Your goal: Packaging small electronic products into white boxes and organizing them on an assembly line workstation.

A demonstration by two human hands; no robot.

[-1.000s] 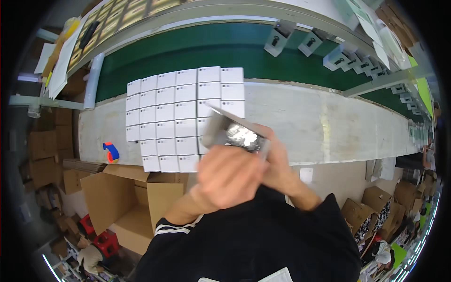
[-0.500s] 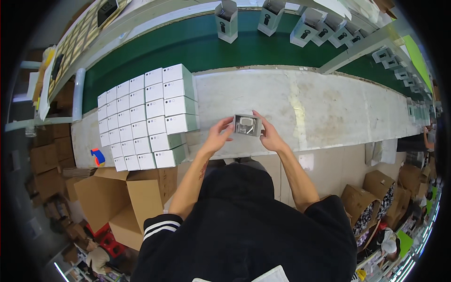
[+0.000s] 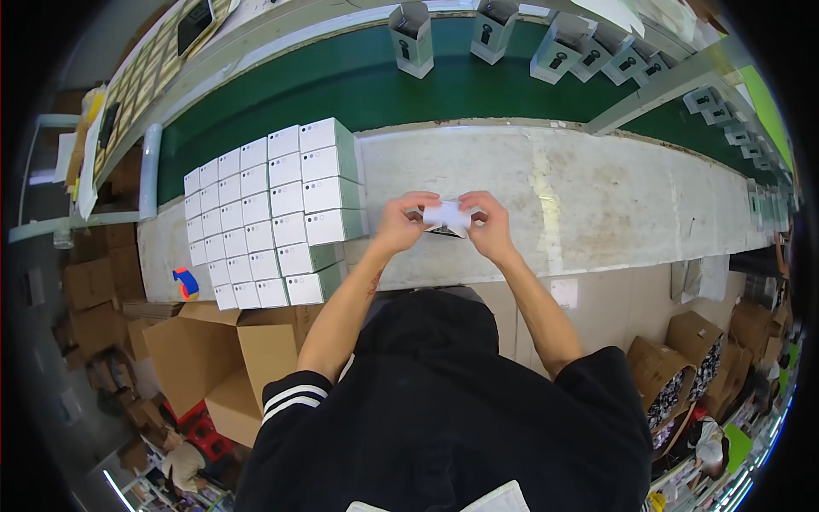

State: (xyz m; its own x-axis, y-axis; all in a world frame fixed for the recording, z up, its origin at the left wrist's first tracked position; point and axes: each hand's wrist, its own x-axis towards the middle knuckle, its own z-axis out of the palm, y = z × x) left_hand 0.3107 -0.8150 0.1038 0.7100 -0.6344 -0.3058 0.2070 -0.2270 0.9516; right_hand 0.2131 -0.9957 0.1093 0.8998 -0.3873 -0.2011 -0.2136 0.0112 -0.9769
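A small white carton (image 3: 447,213) stands between my hands above the pale worktop, its white top flap blurred by motion. The flap covers most of the opening; a dark strip of the inside shows along the near edge. My left hand (image 3: 401,224) is closed on the carton's left end, its fingers along the flap. At the right end, my right hand (image 3: 490,224) pinches the carton in the same way. To the left of my hands, white boxes (image 3: 324,166) with pale green sides are stacked in close rows.
Behind the worktop (image 3: 478,162) runs a green conveyor belt (image 3: 341,85) carrying several open cartons (image 3: 412,43). A blue and orange tape dispenser (image 3: 184,282) lies left of the stack. An open cardboard box (image 3: 196,350) stands below the left edge. A grey post (image 3: 648,94) crosses at right.
The carton's opening showed its contents half a second ago; now the white flap lies over most of it. Both hands have closed in on its two ends.
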